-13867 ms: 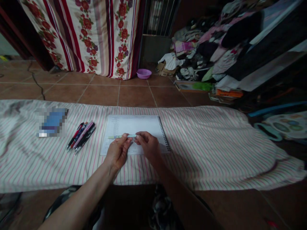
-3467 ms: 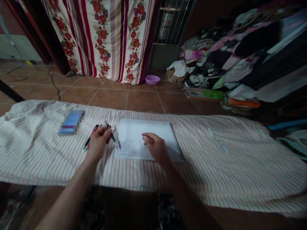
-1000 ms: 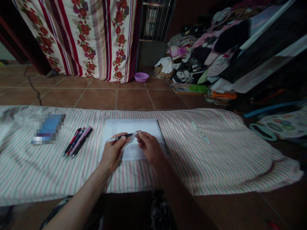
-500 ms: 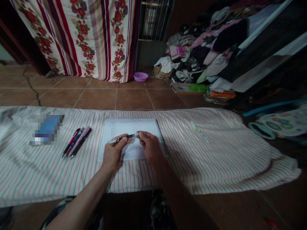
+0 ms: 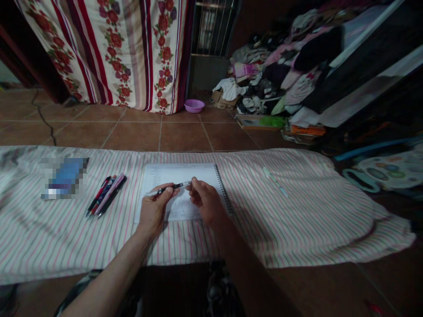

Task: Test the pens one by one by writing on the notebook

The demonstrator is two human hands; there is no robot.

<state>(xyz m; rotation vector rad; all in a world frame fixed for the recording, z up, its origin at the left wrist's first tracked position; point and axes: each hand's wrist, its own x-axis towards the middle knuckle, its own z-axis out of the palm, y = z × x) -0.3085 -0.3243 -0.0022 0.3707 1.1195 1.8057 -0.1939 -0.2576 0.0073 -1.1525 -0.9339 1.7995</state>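
Above an open spiral notebook (image 5: 194,210), my left hand (image 5: 155,209) is closed around a black and clear pen (image 5: 171,187). The pen lies nearly level, its right end slightly raised. My right hand (image 5: 205,197) is closed at that right end, thumb and forefinger pinched on the tip. Printed lines show faintly on the notebook page. To the left lies a bundle of several pens (image 5: 106,196), red, pink and black among them. A pale green and blue pen (image 5: 276,181) rests alone to the right of the notebook.
A striped cloth (image 5: 317,211) covers the low surface under everything. At its left lies a blurred-out blue item (image 5: 66,178). Beyond, on the tiled floor, stand a purple basin (image 5: 194,105) and a heap of clothes (image 5: 264,75). A floral curtain (image 5: 132,53) hangs behind.
Both hands have shifted slightly, the left one a little to the left with the pen. My right fingers have risen a bit at the pen's right end.
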